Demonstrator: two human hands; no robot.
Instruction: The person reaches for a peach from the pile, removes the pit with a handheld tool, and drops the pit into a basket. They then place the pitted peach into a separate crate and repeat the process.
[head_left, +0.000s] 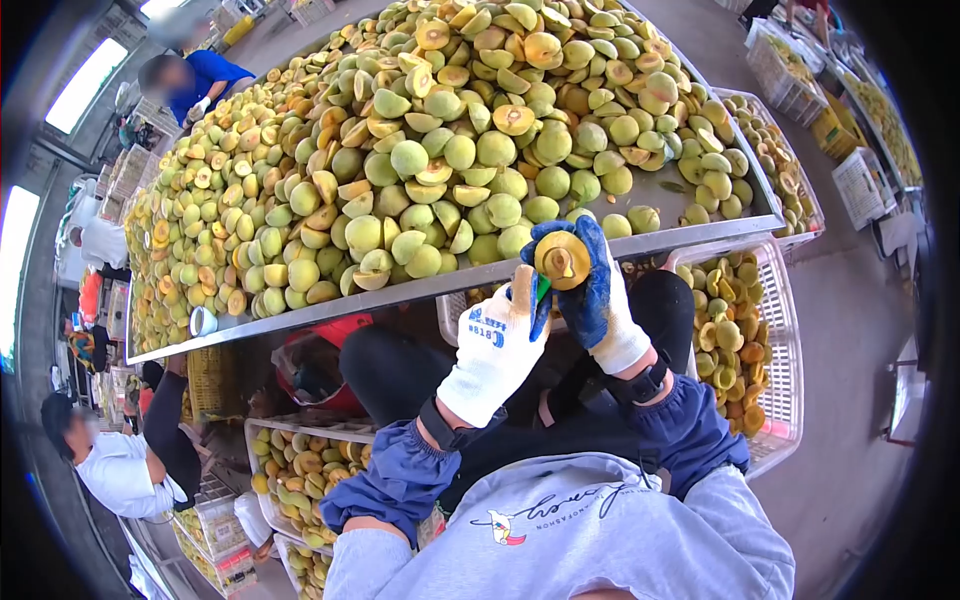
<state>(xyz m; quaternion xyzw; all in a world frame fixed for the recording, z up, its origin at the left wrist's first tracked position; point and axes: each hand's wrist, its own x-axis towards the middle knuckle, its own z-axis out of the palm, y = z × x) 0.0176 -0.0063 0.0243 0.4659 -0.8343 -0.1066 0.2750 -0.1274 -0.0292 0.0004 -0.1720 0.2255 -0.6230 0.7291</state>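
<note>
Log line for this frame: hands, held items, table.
left hand: gripping green item | right hand: holding cut fruit half, cut face toward camera | metal table: heaped fruit

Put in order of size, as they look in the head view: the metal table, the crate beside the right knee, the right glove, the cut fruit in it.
1. metal table
2. crate
3. right glove
4. cut fruit
Each step looks clear in this view.
</note>
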